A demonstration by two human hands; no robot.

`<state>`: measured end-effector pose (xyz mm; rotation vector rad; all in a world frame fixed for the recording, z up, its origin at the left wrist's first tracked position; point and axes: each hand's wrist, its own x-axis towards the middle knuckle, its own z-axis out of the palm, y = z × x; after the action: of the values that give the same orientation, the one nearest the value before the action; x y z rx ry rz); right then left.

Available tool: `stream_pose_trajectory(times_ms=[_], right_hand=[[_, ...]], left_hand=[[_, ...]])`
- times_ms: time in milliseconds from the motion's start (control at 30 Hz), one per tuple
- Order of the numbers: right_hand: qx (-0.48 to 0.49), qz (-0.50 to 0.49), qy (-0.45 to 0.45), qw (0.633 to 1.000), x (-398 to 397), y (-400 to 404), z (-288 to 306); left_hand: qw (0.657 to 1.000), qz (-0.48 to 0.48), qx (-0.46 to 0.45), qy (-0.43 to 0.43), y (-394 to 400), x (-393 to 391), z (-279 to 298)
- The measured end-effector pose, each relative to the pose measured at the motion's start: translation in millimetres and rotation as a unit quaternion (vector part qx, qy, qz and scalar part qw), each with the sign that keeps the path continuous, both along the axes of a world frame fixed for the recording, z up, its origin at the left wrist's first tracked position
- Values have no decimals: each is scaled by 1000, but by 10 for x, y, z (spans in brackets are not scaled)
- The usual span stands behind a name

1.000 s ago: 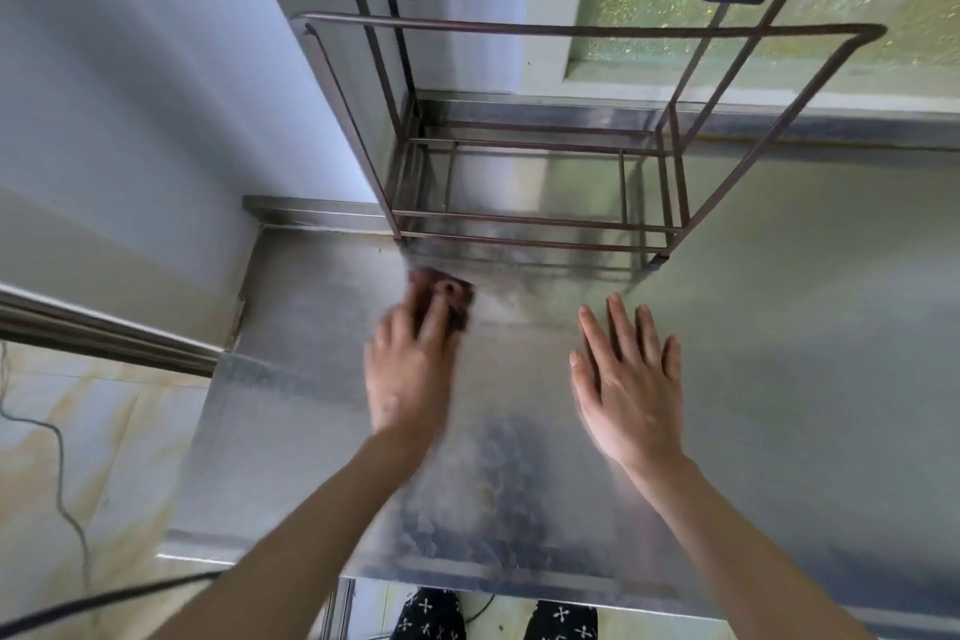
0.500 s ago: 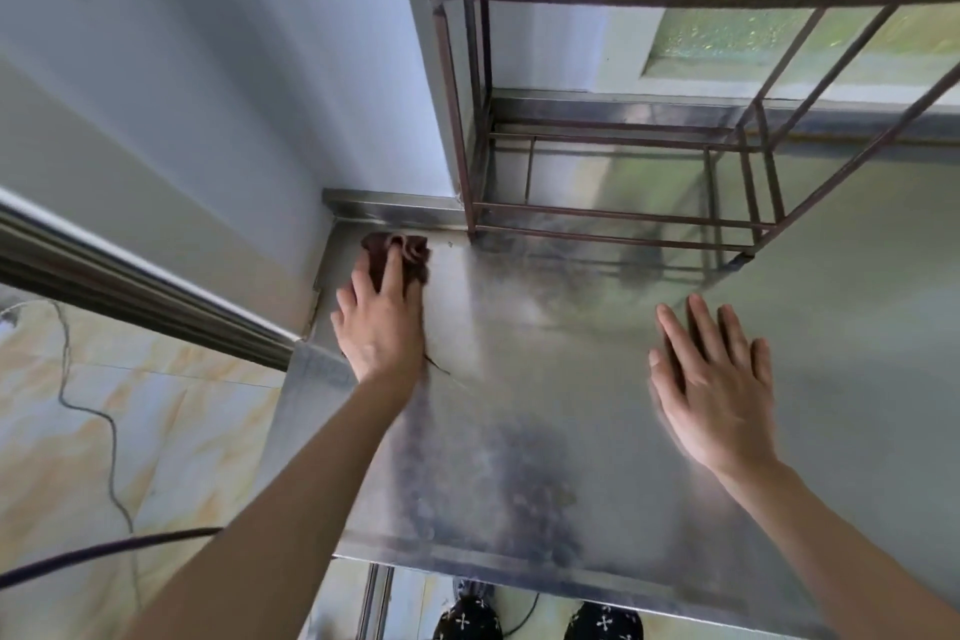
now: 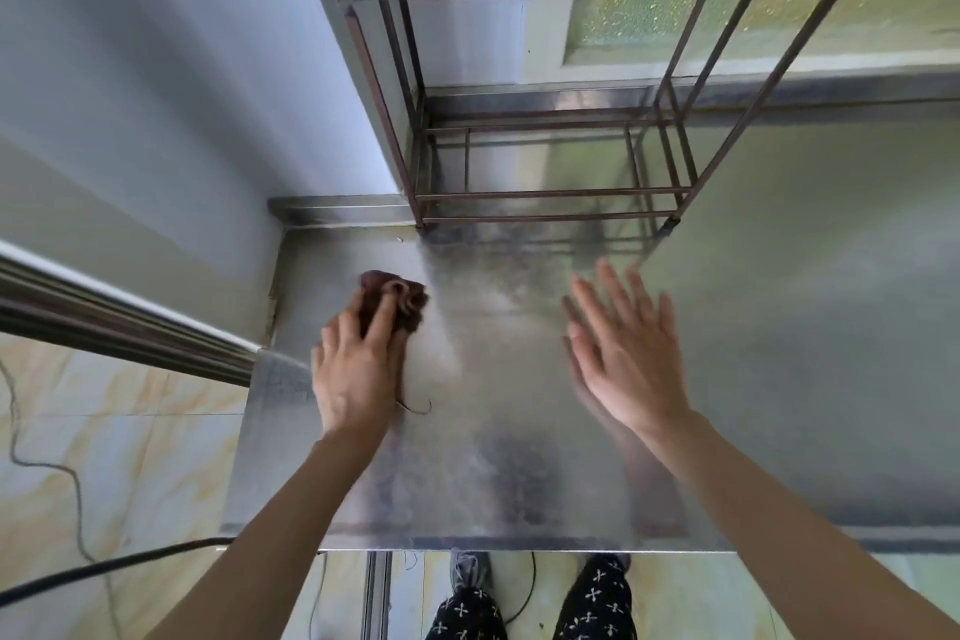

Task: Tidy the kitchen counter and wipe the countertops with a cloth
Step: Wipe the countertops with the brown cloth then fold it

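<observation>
A small dark brown cloth (image 3: 402, 296) lies bunched on the steel countertop (image 3: 519, 431) near its left end. My left hand (image 3: 358, 364) presses down on the cloth with straight fingers; most of the cloth is hidden under them. A loose thread trails from the cloth beside my wrist. My right hand (image 3: 628, 353) lies flat with spread fingers on the counter to the right, holding nothing.
A brown metal wire rack (image 3: 545, 195) stands at the back of the counter against the wall and window. The counter's left edge (image 3: 249, 431) drops to a tiled floor with cables. A raised steel lip (image 3: 337, 211) runs along the back.
My left hand has drawn the cloth back from the rear left corner toward me and slightly right. My right hand has stayed flat on the counter.
</observation>
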<state>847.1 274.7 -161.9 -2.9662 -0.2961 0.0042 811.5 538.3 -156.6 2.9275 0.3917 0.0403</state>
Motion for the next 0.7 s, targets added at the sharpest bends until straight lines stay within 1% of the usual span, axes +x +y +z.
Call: stream_pose_trajectory(times_ms=[67, 167, 267, 333, 367, 400, 467, 533, 600, 633, 667, 700], right_hand=[[9, 52, 19, 998, -63, 226, -13], [9, 75, 59, 995, -69, 393, -106], [-8, 75, 57, 996, -56, 389, -178], [-10, 75, 51, 996, -64, 386, -183], [-11, 75, 50, 996, -62, 388, -180], [-11, 74, 49, 996, -59, 390, -178], [-13, 75, 48, 996, -62, 382, -171], [-13, 73, 46, 996, -67, 371, -170], [-11, 74, 41, 996, -70, 366, -171], [-9, 76, 39, 996, -69, 371, -170], [-8, 77, 37, 996, -67, 376, -171], [-6, 77, 34, 996, -63, 379, -176]], left_hand=[[995, 101, -7, -12, 149, 87, -2], [978, 207, -14, -33, 309, 166, -25], [969, 241, -25, -44, 286, 234, -59], [969, 241, -41, -40, 244, 272, -33], [975, 216, -45, -35, 219, 273, -15], [984, 170, -45, -31, 186, 246, 0], [998, 26, -37, -36, 70, 85, 4], [991, -122, -15, -54, -32, -145, -36], [975, -215, 27, -56, 23, -196, -76], [971, -227, 44, -56, 108, -116, -90], [976, -205, 51, -49, 184, 4, -88], [987, -151, 44, -41, 246, 162, -70]])
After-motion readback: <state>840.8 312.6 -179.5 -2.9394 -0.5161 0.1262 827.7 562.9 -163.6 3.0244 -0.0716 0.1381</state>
